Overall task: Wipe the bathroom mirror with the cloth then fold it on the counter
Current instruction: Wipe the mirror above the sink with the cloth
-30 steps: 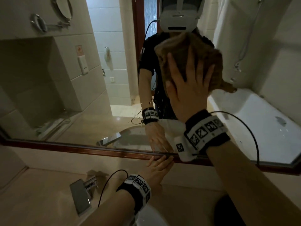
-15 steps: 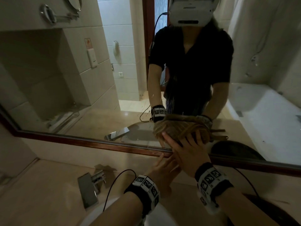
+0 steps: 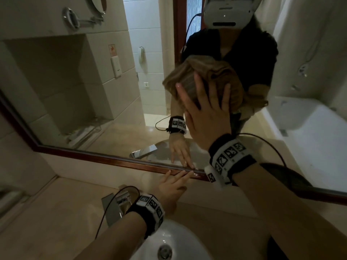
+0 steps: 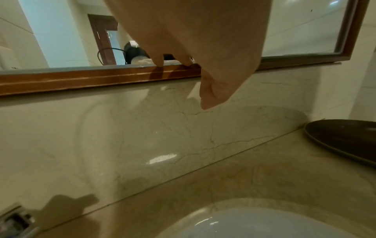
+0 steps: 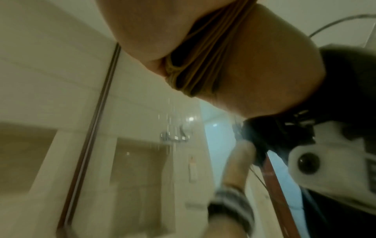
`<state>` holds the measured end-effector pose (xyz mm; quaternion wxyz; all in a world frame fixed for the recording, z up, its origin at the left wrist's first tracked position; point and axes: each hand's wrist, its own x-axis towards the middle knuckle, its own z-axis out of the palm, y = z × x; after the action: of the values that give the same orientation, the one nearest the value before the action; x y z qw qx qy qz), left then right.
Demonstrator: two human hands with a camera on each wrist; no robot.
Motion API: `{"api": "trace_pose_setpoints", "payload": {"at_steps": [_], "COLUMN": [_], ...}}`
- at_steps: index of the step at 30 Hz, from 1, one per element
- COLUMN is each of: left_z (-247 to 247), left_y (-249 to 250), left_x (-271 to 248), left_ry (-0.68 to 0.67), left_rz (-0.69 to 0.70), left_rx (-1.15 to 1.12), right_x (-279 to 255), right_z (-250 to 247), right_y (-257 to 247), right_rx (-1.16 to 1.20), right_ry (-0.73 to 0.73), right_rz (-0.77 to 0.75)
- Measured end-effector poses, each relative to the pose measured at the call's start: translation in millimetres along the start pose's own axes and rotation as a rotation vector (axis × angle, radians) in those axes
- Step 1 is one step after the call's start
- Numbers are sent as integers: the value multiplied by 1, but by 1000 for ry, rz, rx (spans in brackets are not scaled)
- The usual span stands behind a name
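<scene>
Beige stone counter (image 3: 47, 218) and a wood-framed mirror (image 3: 78, 102) fill the head view, where the right hand (image 3: 204, 117) presses a bunched brown cloth (image 3: 189, 79) flat-fingered against the glass, while the left hand (image 3: 172, 186) rests straight fingertips on the lower frame. From the left wrist, those relaxed fingertips (image 4: 159, 62) touch the frame (image 4: 81, 78), holding nothing. From the right wrist, blurred, cloth folds bulge beneath the palm. Overlapping strokes under even, flat pressure would likely clean best; folding is not yet begun.
</scene>
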<state>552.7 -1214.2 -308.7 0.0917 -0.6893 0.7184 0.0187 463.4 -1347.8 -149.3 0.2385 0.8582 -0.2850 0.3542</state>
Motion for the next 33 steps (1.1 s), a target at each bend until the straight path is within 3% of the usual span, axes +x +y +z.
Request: {"api": "trace_pose_setpoints", "payload": {"at_steps": [5, 8, 11, 14, 20, 23, 26, 33], "left_z": [15, 19, 28, 29, 24, 28, 34, 45], "left_y": [-5, -13, -30, -41, -58, -61, -63, -67], "left_x": [-4, -5, -11, -17, -23, -25, -29, -26], "left_ry": [17, -10, 51, 82, 66, 78, 70, 9], "left_rz": [16, 63, 140, 155, 167, 151, 151, 120], "left_rx": [84, 164, 163, 165, 114, 83, 75, 167], "right_x": [-108, -146, -148, -132, -9, 21, 4, -106], "right_z": [70, 92, 95, 81, 31, 30, 51, 108], "right_y": [-37, -41, -41, -41, -58, -76, -93, -103], "right_rx": [14, -15, -21, -20, -29, -44, -52, -35], "right_ry": [-361, -549, -559, -477, -139, -67, -124, -521], "right_rz": [-264, -286, -276, -291, -115, -59, -120, -485]}}
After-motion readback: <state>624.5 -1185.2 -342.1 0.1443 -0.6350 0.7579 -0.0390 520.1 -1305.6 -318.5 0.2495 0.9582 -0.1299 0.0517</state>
